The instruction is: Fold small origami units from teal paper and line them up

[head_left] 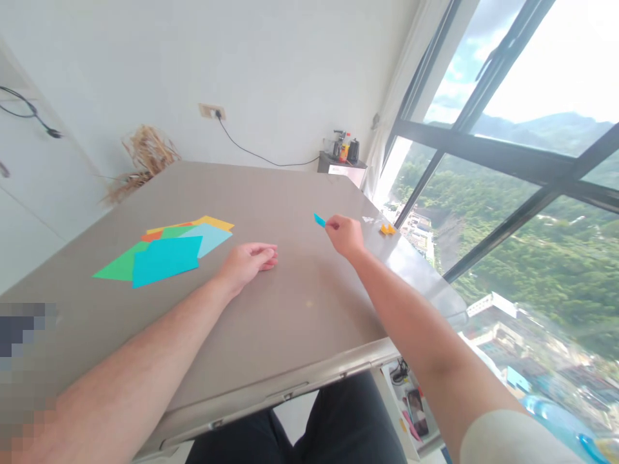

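Coloured sheets [167, 261] at the left of the bench [275, 322], a small blue piece [319, 220] in the fingers further right.
The sheets lie overlapping like a loose fan, bright blue uppermost, so each colour can be seen; being at the side, they leave the surface before the person free. Just beside them the left hand [246, 263] rests on the bench, fingers softly bent and near together, probably to support the arm; I cannot tell if it covers something. The right hand [344, 233] pinches the blue piece at one end between thumb and finger, which seems to suit a thing so small and leaves its other end visible. Beyond this hand are some white bits [368, 220], then an orange piece [387, 229] near the right edge, maybe put there to be out of the way.
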`<state>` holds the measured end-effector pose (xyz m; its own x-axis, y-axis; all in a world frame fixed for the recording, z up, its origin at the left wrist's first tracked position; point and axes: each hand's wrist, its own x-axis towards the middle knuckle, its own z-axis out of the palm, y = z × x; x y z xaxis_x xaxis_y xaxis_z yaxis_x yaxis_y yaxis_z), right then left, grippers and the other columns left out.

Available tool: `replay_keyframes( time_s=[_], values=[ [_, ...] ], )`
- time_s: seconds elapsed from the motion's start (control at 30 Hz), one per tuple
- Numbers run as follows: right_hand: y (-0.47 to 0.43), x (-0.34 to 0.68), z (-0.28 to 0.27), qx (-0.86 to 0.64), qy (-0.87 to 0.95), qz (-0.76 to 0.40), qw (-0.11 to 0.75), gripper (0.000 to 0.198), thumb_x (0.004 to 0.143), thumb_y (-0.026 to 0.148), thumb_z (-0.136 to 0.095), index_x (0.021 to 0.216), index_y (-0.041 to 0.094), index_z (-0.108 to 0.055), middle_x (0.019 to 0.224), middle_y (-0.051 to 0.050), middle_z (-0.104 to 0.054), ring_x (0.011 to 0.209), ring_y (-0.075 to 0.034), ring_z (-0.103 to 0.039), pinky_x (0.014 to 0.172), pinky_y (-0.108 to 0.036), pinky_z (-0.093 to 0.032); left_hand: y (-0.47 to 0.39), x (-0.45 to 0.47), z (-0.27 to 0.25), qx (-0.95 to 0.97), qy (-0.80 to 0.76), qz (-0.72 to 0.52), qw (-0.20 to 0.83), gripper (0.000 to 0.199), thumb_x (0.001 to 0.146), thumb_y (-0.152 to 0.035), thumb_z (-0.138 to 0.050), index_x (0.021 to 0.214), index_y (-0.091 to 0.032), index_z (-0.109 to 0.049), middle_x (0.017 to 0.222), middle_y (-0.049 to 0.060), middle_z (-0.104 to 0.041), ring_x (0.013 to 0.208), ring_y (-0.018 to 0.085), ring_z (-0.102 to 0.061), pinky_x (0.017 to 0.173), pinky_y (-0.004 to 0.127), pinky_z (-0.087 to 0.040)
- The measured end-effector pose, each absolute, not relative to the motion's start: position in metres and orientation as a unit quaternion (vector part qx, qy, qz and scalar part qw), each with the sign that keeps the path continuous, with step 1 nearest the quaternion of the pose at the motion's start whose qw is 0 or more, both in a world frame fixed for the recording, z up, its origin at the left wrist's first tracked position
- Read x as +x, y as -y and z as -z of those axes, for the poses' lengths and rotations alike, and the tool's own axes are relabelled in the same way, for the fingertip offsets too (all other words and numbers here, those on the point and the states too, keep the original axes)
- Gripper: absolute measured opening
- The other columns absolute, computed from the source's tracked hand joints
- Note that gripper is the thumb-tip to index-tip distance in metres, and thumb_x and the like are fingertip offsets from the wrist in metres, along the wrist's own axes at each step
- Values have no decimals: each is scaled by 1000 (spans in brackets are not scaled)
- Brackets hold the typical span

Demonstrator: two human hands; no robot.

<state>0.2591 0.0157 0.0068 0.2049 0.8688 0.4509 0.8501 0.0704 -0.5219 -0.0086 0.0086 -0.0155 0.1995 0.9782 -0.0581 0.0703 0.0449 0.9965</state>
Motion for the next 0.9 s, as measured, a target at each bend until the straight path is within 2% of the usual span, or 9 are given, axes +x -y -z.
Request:
replay_keyframes(
  time_s=[0.13, 0.33, 0.6, 0.9],
  values=[
    [-16, 337, -2, -763, 545, 41, 345, 16, 83, 23, -57, 82, 23, -73, 80, -1, -72, 76, -18, -59, 70, -29, -41, -11, -8, 19, 579, -490, -398, 516, 36, 69, -42, -82, 95, -18, -78, 95, 10, -78, 89, 24, -75, 91, 39, -59],
    [-11, 406, 17, -818, 486, 45, 303, 20, 83, 21, -56, 87, 22, -75, 87, -5, -76, 81, -19, -62, 72, -29, -43, -13, -9, 24, 618, -506, -366, 477, 41, 66, -47, -81, 97, -21, -80, 94, 9, -79, 91, 26, -75, 91, 39, -58],
    [-15, 422, 28, -835, 472, 54, 278, 24, 83, 19, -53, 90, 20, -76, 95, -10, -77, 88, -22, -64, 75, -31, -43, -12, -11, 25, 647, -524, -333, 442, 40, 70, -47, -75, 101, -23, -80, 95, 7, -80, 91, 26, -74, 87, 36, -57],
    [-15, 422, 31, -855, 447, 52, 256, 25, 86, 22, -53, 94, 22, -76, 97, -8, -77, 91, -23, -65, 76, -30, -45, -10, -13, 21, 685, -539, -289, 395, 42, 76, -51, -69, 107, -24, -78, 96, 5, -80, 96, 26, -74, 88, 35, -56]
  ],
)
